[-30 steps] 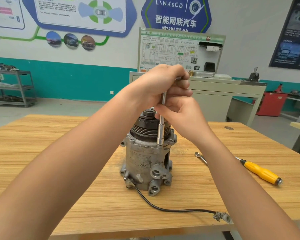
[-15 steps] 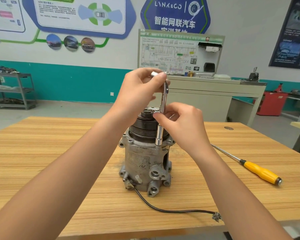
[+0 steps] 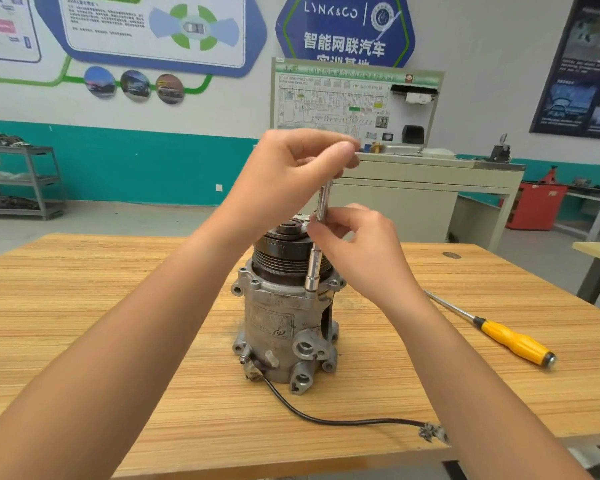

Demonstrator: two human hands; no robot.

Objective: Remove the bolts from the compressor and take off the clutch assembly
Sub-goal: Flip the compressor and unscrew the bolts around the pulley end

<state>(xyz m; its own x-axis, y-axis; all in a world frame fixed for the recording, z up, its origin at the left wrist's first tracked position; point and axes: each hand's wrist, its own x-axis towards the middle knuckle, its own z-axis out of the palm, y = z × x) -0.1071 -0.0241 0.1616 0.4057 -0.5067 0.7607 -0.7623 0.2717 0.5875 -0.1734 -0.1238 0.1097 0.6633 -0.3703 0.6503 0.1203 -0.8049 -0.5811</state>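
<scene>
Two hands on one wrench

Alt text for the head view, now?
Left hand grips the top and right hand pinches the shaft of a slim silver socket wrench, upright with its socket on the top flange of a grey cast-metal compressor with a black grooved clutch pulley. A yellow-handled screwdriver lies on the wooden table.

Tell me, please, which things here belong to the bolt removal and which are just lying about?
In the job: compressor, clutch assembly, socket wrench, left hand and right hand gripping it.
Lying about: yellow screwdriver on the table.
</scene>
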